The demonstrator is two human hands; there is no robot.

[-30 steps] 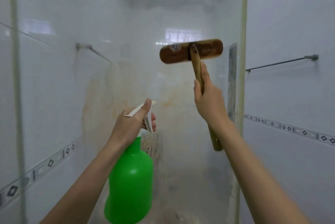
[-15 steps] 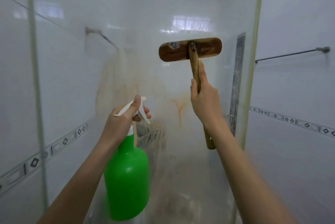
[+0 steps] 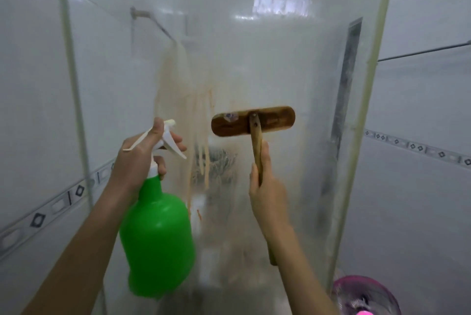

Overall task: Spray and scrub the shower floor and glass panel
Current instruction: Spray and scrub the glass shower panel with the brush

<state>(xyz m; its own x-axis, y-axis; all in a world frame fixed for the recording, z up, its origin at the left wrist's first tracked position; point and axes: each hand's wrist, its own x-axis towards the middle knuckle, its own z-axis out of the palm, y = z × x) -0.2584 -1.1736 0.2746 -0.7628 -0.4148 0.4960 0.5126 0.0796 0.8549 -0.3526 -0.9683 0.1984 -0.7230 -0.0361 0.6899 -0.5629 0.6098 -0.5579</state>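
Note:
A cloudy glass panel fills the middle of the head view, with brownish streaks running down its centre. My left hand grips the white trigger head of a green spray bottle, which hangs upright below it, nozzle facing the glass. My right hand holds the wooden handle of a scrub brush. The brush's flat wooden head lies crosswise against the glass at mid height, right of the streaks. The shower floor is hidden behind the fogged glass.
White tiled walls with a patterned border stand left and right. A metal towel rail crosses the right wall. The panel's pale edge strip runs down the right side. A pink basket-like object sits at the lower right.
The brush head has come down the glass from the upper area to mid height, drawn by my right hand. More brown streaks show on the panel. My left hand keeps hold of the bottle.

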